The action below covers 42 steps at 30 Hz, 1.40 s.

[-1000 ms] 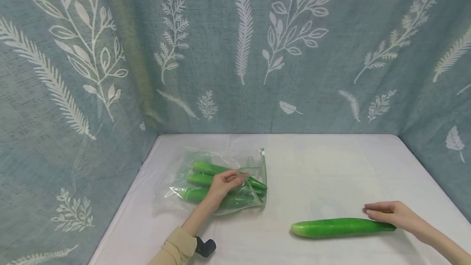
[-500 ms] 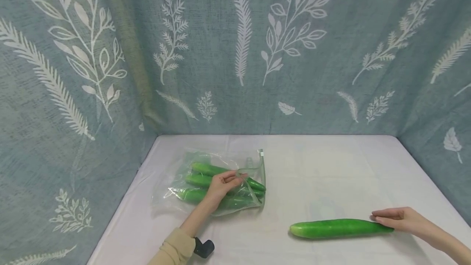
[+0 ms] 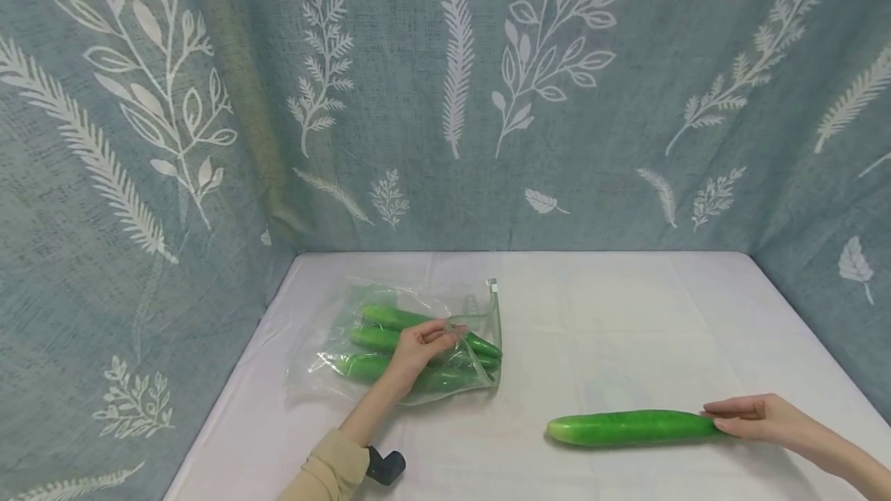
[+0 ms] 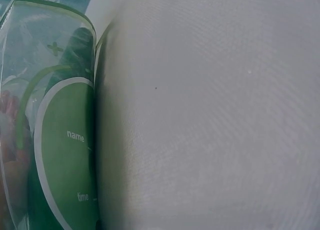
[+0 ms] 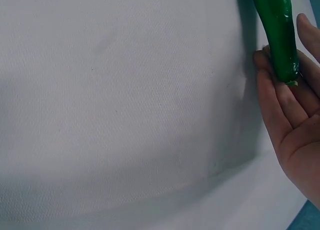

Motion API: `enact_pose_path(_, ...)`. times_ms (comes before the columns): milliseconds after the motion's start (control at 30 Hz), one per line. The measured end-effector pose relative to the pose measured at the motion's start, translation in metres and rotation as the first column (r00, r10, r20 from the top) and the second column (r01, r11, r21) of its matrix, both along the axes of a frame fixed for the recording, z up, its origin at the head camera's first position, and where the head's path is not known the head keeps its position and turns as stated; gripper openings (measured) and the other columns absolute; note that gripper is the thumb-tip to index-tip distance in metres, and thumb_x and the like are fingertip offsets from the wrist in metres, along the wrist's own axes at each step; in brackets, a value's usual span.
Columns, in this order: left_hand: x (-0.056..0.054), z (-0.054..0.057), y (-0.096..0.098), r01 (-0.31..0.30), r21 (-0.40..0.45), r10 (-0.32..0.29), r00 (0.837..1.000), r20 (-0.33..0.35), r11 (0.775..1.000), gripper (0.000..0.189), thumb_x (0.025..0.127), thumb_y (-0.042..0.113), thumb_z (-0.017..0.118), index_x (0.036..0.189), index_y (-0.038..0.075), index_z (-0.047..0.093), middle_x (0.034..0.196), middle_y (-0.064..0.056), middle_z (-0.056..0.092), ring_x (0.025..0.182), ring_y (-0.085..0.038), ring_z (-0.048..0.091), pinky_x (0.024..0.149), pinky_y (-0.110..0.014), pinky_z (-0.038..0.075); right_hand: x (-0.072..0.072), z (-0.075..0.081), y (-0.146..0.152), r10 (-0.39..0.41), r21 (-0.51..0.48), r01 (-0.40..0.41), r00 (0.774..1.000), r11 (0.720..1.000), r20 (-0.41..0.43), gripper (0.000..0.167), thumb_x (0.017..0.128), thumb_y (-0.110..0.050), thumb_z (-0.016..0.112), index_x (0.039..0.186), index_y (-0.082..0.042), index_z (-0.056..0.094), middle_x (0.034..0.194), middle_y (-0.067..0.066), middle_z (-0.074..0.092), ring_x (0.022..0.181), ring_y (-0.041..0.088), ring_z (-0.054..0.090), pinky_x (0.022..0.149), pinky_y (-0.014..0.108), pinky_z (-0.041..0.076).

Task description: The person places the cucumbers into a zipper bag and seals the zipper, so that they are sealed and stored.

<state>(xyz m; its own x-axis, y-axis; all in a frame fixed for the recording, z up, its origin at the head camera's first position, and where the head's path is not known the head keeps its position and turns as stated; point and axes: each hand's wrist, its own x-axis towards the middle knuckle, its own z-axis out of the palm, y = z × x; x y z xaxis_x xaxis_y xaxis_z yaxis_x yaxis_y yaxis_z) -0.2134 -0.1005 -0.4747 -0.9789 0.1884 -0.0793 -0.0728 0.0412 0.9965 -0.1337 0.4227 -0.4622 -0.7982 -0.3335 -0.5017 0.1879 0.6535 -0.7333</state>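
In the head view, my left hand [image 3: 420, 348] pinches the upper lip of a clear zip bag [image 3: 316, 373] lying at the left, its mouth facing right. Inside are three cucumbers [image 3: 372, 340]. The left wrist view shows the bag's green label [image 4: 70, 140] with "name" and "time" on it; blurred fingers show through the plastic. A single cucumber [image 3: 629, 427] lies at the right, its pale end pointing left. My right hand [image 3: 766, 420] is around its right end. In the right wrist view, fairly straight fingers lie behind the cucumber tip [image 5: 285, 65], with the thumb apart from it.
A white-covered table [image 3: 585, 315] bears everything. Blue-green curtains [image 3: 418, 99] with a white leaf print stand behind it and along both sides. A black device [image 3: 386, 466] is at my left wrist, beside the beige sleeve [image 3: 330, 462].
My right hand has shifted right and slightly nearer, from behind the loose cucumber to its right end, which it now covers. My left hand and the bag hold still.
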Motion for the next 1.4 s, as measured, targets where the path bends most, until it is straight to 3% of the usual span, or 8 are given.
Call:
enact_pose_path(367, 0.001, -0.001, 0.001, 0.007, 0.020, -0.008, 1.000, 0.009, 1.000, 0.048, 0.086, 0.010, 0.069, 0.127, -0.009, 0.052, 0.115, -0.020, 0.066, 0.087, 0.002, 0.066, 0.083, -0.015, 0.052, 0.005, -0.007, 0.008, 0.009, -0.030, -0.009, 1.000, 1.000, 0.005, 0.051, 0.096, -0.026, 0.055, 0.128, 0.014, 0.048, 0.126, 0.024, 0.060, 0.088, -0.026, 0.045, 0.073, 0.010, 0.047)
enact_pose_path(700, 0.000, -0.001, 0.002, -0.007, 0.002, 0.007, 1.000, -0.017, 1.000, 0.048, 0.086, 0.012, 0.070, 0.125, -0.009, 0.054, 0.112, -0.019, 0.068, 0.088, 0.000, 0.066, 0.081, -0.015, 0.052, 0.004, -0.002, 0.008, 0.046, -0.045, -0.048, 0.998, 0.998, -0.047, 0.048, 0.094, -0.023, 0.058, 0.123, 0.016, 0.052, 0.117, 0.025, 0.064, 0.087, -0.022, 0.051, 0.071, 0.016, 0.052)
enact_pose_path(1000, -0.001, 0.000, 0.001, -0.010, -0.004, 0.010, 1.000, -0.005, 1.000, 0.046, 0.087, 0.009, 0.067, 0.127, -0.010, 0.052, 0.114, -0.022, 0.067, 0.086, 0.003, 0.065, 0.081, -0.014, 0.052, -0.003, 0.008, 0.008, 0.028, -0.025, -0.031, 0.996, 0.999, -0.088, 0.048, 0.095, -0.024, 0.057, 0.124, 0.013, 0.053, 0.114, 0.004, 0.070, 0.090, -0.019, 0.054, 0.072, 0.016, 0.053)
enact_pose_path(1200, -0.003, 0.000, 0.001, -0.016, 0.008, 0.016, 1.000, -0.009, 1.000, 0.045, 0.086, 0.009, 0.068, 0.125, -0.009, 0.054, 0.110, -0.017, 0.070, 0.084, 0.003, 0.066, 0.079, -0.014, 0.052, -0.007, 0.016, 0.007, -0.006, -0.040, 0.003, 0.997, 0.999, -0.071, 0.048, 0.095, -0.025, 0.056, 0.127, 0.011, 0.052, 0.111, -0.009, 0.070, 0.090, -0.014, 0.058, 0.074, 0.017, 0.053)
enact_pose_path(1300, -0.003, -0.001, 0.001, -0.019, 0.015, 0.019, 1.000, -0.014, 1.000, 0.045, 0.086, 0.009, 0.069, 0.124, -0.009, 0.055, 0.108, -0.015, 0.071, 0.084, 0.002, 0.066, 0.079, -0.014, 0.052, -0.009, 0.019, 0.006, -0.025, -0.009, 0.024, 0.996, 1.000, -0.091, 0.049, 0.095, -0.026, 0.056, 0.127, 0.010, 0.052, 0.111, -0.006, 0.070, 0.090, -0.016, 0.056, 0.075, 0.018, 0.053)
enact_pose_path(1400, -0.003, -0.001, 0.002, -0.017, 0.015, 0.017, 1.000, -0.017, 1.000, 0.045, 0.086, 0.009, 0.068, 0.124, -0.010, 0.055, 0.107, -0.015, 0.071, 0.084, 0.002, 0.066, 0.078, -0.014, 0.053, -0.010, 0.020, 0.005, -0.051, 0.012, 0.053, 0.992, 0.999, -0.112, 0.050, 0.095, -0.028, 0.057, 0.127, 0.011, 0.052, 0.113, 0.005, 0.070, 0.089, -0.016, 0.057, 0.075, 0.020, 0.054)
